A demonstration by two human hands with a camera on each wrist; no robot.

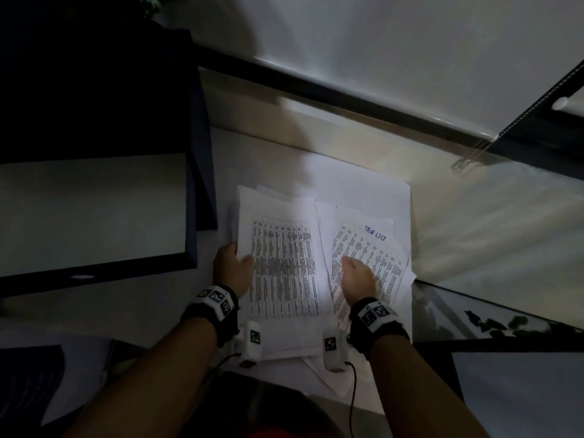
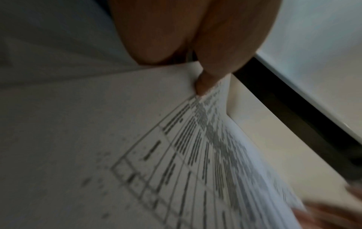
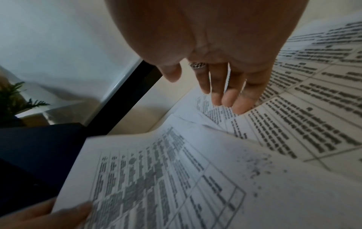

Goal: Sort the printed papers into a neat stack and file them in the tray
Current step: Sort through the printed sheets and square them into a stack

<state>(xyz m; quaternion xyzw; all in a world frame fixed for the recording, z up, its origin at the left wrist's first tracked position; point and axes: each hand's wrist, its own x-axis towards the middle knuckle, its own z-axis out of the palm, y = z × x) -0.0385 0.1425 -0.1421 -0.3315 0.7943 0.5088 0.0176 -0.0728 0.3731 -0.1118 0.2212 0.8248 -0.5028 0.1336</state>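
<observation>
Printed table sheets lie spread on the white desk (image 1: 271,159). My left hand (image 1: 241,259) pinches the left edge of the left sheaf of papers (image 1: 284,263), thumb (image 2: 205,83) on top, and lifts that edge slightly. My right hand (image 1: 355,270) rests with straight fingers (image 3: 235,102) on the right-hand pile, whose top sheet is marked "TASK LIST" (image 1: 375,233). More loose sheets (image 1: 319,371) stick out beneath, toward me. The dark blue tray (image 1: 192,197) stands to the left of the papers, its pale floor bare.
A black window frame (image 1: 347,93) and white blind run behind the desk, with a bead cord (image 1: 474,153) hanging at the right. A glass surface (image 1: 474,311) adjoins the desk on the right. A small plant (image 3: 11,96) stands beyond the tray.
</observation>
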